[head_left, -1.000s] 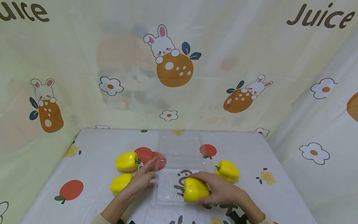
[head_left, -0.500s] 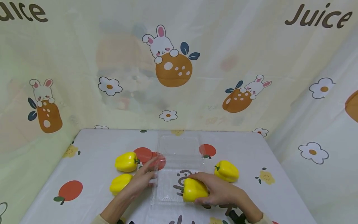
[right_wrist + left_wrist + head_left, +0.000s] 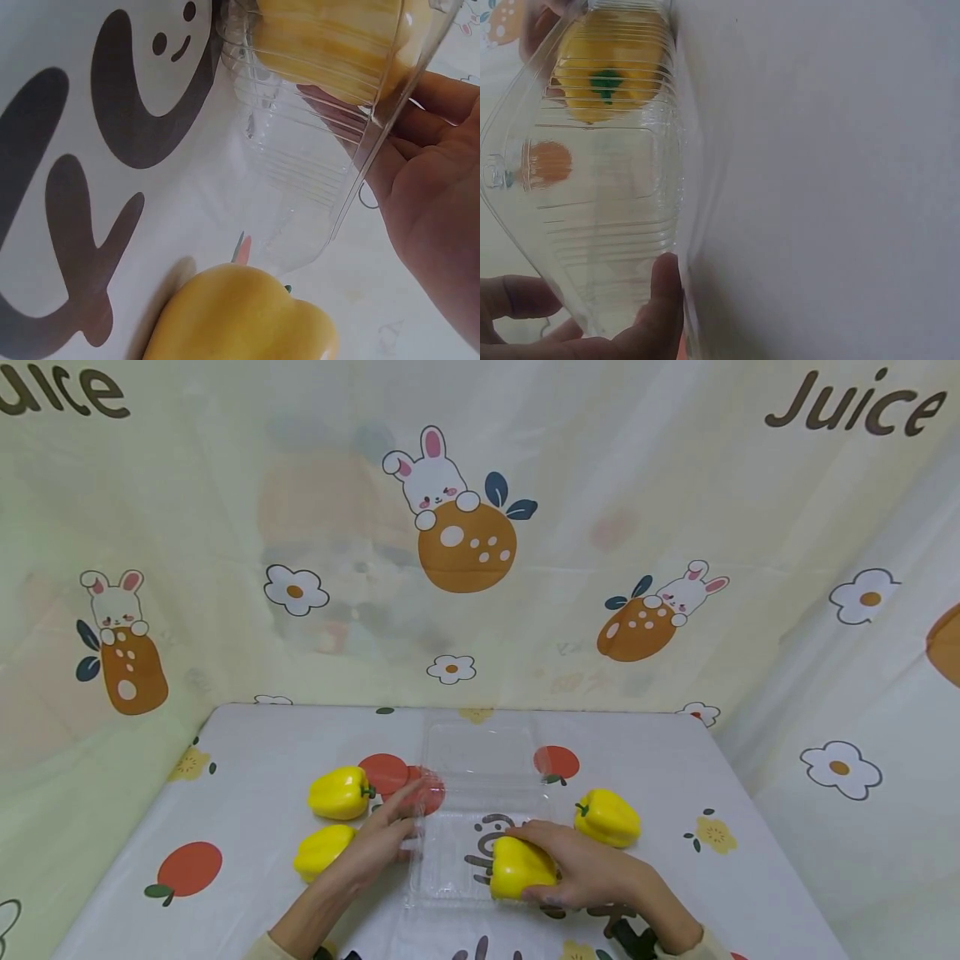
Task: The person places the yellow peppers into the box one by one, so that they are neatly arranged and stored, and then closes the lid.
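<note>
A clear plastic clamshell box (image 3: pixel 447 872) lies with its lid (image 3: pixel 480 747) folded back, away from the person. My left hand (image 3: pixel 381 842) holds the box's left side; the left wrist view has its thumb (image 3: pixel 665 289) against the wall and a finger at the rim. A yellow bell pepper (image 3: pixel 517 868) is in the near right part of the box, seen through the ribbed wall in both wrist views. My right hand (image 3: pixel 596 867) grips that pepper from the right, reaching over the rim. Some of its fingers are hidden behind the pepper.
Two yellow bell peppers, one farther back (image 3: pixel 339 793) and one nearer (image 3: pixel 324 852), lie left of the box beside the left hand. Another bell pepper (image 3: pixel 607 818) lies to the right, just beyond the right hand. A printed cloth (image 3: pixel 262 760) covers the table.
</note>
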Tool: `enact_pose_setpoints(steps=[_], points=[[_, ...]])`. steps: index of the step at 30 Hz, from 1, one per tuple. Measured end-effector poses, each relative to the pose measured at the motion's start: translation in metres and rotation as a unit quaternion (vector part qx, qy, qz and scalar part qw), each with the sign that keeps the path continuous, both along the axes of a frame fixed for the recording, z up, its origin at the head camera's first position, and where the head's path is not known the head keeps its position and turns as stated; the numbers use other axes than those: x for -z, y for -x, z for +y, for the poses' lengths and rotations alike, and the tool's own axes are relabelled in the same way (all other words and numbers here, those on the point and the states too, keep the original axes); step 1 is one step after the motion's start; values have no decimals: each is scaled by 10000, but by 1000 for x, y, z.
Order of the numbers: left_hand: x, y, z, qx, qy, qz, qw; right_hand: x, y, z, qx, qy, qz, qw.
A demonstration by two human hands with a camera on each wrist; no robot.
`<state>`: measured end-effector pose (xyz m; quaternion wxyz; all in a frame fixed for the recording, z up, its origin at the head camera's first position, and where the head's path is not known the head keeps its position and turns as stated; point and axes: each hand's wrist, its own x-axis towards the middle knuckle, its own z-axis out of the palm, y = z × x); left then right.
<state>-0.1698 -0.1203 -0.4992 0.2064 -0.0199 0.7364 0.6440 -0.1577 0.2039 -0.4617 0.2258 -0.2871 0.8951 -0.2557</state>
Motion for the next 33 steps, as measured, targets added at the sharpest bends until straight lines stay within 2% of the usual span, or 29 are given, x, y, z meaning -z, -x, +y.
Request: enact_pose_setpoints(steps=[21,28,33], points=[[1,0,1,-38,-15,-29,10000,0,0,2,-28,100,75,9999],[1,0,2,-126,-49,-41,9999,1,0,4,-66,410,174,9990],[2,0,2,-74,-10,-78,9999,-2,-2,7,-139,646,268,9975]])
